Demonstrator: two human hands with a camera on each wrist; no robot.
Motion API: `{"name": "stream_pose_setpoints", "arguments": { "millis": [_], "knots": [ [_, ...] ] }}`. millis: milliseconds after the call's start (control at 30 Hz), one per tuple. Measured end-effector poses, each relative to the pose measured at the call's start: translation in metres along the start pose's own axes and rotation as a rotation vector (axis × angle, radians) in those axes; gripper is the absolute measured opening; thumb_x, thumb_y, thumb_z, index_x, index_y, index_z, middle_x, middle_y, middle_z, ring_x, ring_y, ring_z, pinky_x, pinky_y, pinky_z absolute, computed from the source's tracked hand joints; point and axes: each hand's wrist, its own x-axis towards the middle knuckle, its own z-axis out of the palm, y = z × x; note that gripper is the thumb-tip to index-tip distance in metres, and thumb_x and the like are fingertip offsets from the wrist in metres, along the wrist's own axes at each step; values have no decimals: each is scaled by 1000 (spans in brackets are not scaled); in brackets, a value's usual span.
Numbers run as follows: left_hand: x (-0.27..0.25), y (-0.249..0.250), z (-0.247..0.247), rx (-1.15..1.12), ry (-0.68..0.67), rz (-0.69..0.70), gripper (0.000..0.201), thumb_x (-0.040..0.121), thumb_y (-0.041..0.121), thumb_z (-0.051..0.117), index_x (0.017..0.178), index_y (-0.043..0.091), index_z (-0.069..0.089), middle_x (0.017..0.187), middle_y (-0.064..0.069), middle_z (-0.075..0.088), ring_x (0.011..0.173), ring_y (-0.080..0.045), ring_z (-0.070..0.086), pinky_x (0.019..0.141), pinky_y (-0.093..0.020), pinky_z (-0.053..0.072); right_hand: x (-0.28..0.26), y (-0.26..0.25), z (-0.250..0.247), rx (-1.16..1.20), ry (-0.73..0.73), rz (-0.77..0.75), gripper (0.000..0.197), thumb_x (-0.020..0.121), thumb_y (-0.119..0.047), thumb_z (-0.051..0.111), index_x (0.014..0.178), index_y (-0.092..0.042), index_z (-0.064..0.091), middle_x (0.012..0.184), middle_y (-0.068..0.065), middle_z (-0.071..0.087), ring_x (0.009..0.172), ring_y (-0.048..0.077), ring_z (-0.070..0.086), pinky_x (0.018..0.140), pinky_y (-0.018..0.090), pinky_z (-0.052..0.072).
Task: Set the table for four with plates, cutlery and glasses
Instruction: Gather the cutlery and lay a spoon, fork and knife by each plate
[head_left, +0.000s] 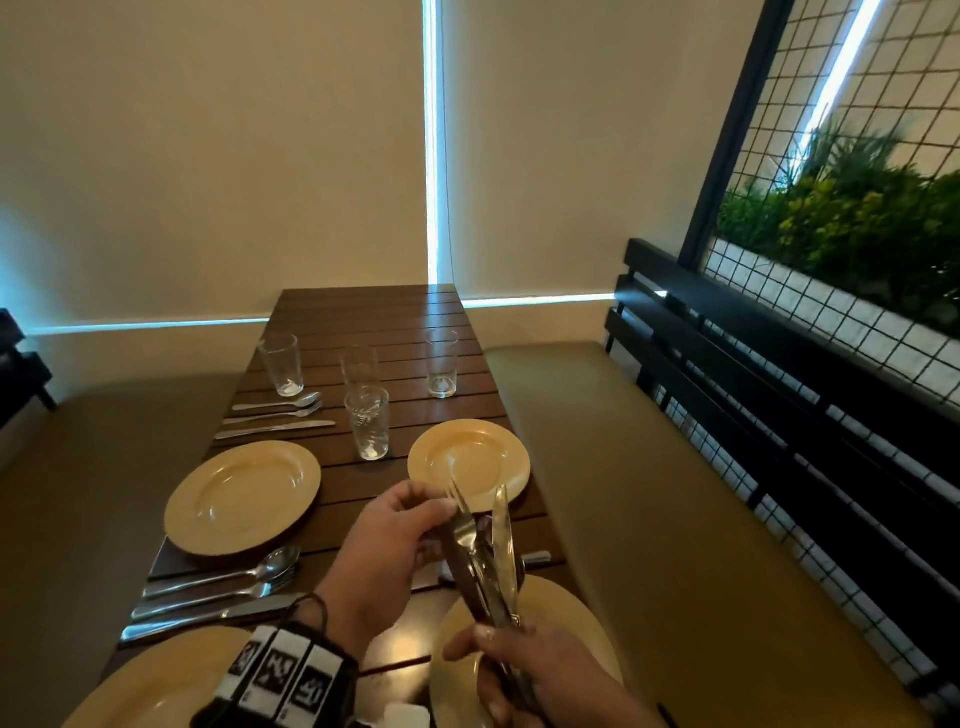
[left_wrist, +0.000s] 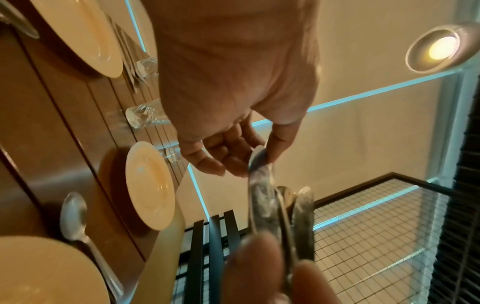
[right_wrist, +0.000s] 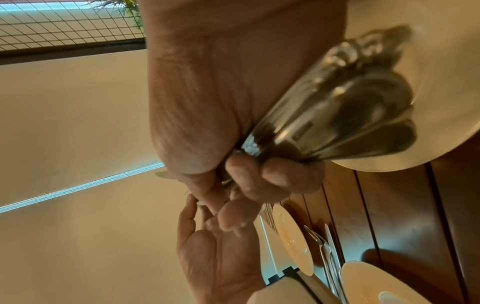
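My right hand (head_left: 498, 654) grips a bundle of steel cutlery (head_left: 483, 561) by its lower end, above the near right plate (head_left: 566, 613); a fork and a knife blade point up. My left hand (head_left: 441, 512) pinches one upper piece of that bundle (left_wrist: 259, 158) between thumb and fingers. Four yellow plates lie on the wooden table (head_left: 363, 312): far left (head_left: 241, 496), far right (head_left: 467, 462), near left (head_left: 156, 680). Several glasses stand behind them, such as one in the middle (head_left: 367, 422). Cutlery sets lie by the left plates (head_left: 275, 415) (head_left: 218, 592).
Padded benches run along both long sides of the table, the right bench (head_left: 649, 493) backed by black slats and a wire grid with plants. A lone steel piece (head_left: 535, 558) lies between the two right plates. The table's far end touches the wall.
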Motion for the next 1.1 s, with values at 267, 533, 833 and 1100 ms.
{"name": "stream_pose_setpoints", "arguments": {
  "millis": [267, 533, 833, 1100],
  "knots": [
    [5, 63, -21, 510, -154, 163, 15, 86, -7, 71, 93, 6, 73, 85, -5, 76, 80, -20, 72, 71, -25, 58, 2, -2, 2, -100, -58, 2, 27, 99, -26, 55, 99, -10, 76, 55, 5, 54, 44, 17, 37, 48, 28, 29],
    [-13, 115, -17, 1472, -476, 177, 22, 91, 19, 68, 100, 38, 76, 97, 18, 74, 89, 1, 67, 85, -21, 54, 7, -1, -8, -92, -46, 38, 29, 100, -26, 54, 104, -4, 73, 58, 8, 50, 43, 18, 34, 46, 31, 29],
    [-12, 65, -10, 1811, -669, 209, 26, 98, 26, 60, 120, 33, 72, 107, 15, 68, 101, -7, 63, 92, -27, 51, 18, 10, -17, -126, 80, 83, 29, 101, -27, 53, 98, -8, 74, 55, 6, 54, 38, 16, 39, 42, 27, 33],
    [83, -6, -23, 1471, -220, 210, 34, 105, 27, 50, 136, 23, 64, 115, 3, 62, 105, -13, 60, 85, -18, 46, 5, 20, -57, 8, 301, 91, 30, 103, -24, 50, 97, -6, 73, 52, 7, 50, 35, 16, 36, 38, 22, 32]
  ]
}}
